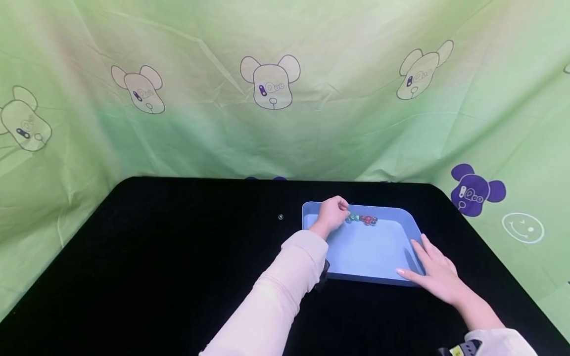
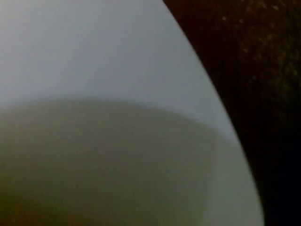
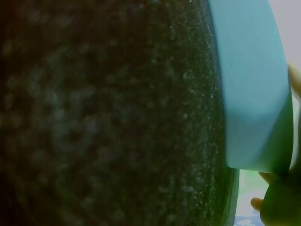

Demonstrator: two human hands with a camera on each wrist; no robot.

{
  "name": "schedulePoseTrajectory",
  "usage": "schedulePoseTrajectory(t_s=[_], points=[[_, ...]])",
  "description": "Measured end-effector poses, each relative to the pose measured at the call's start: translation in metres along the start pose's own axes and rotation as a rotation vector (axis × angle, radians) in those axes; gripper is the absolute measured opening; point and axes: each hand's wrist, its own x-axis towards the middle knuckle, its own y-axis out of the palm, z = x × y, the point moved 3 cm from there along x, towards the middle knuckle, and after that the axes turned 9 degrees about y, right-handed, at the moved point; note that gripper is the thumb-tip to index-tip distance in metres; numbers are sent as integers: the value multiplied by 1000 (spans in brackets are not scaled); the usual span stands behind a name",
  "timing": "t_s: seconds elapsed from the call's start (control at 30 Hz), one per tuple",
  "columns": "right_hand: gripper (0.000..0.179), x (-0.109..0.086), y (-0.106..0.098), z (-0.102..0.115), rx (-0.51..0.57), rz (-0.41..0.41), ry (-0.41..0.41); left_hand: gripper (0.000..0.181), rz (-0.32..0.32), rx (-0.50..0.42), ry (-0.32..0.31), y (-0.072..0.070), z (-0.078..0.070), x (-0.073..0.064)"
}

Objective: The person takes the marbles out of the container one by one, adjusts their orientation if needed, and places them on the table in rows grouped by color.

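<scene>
A shallow blue tray [image 1: 369, 252] lies on the black tabletop. Along its far wall sits a small row of glassy marbles, green ones [image 1: 354, 217] on the left and red ones [image 1: 368, 220] on the right. My left hand [image 1: 333, 215] reaches over the tray's left side, fingers bent, fingertips beside the green marbles. Whether a marble is between them is hidden. My right hand [image 1: 436, 271] rests on the tray's right front corner, fingers mostly straight and spread. In the right wrist view the tray's blue outer wall [image 3: 254, 84] shows, with fingers at its edge.
One marble [image 1: 280, 217] lies by itself on the black cloth [image 1: 178, 257], left of the tray. A green curtain [image 1: 200, 128] with bear-head prints hangs behind and along both sides of the table. The left wrist view shows mostly a blurred pale surface [image 2: 103, 56].
</scene>
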Motion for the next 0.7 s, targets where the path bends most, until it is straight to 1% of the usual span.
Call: schedulePoseTrajectory(t_s=[0.1, 0.27, 0.37, 0.6, 0.7], points=[[81, -1, 0, 0, 2, -3, 4, 11, 21, 35, 6, 0, 1, 1], [80, 0, -1, 0, -3, -6, 1, 10, 83, 109, 12, 3, 4, 0], [81, 0, -1, 0, -7, 1, 1, 9, 104, 133, 11, 5, 4, -1], [81, 1, -1, 1, -1, 16, 14, 8, 106, 125, 2, 10, 6, -6], [81, 1, 0, 2, 1, 16, 12, 8, 107, 145, -2, 11, 7, -7]])
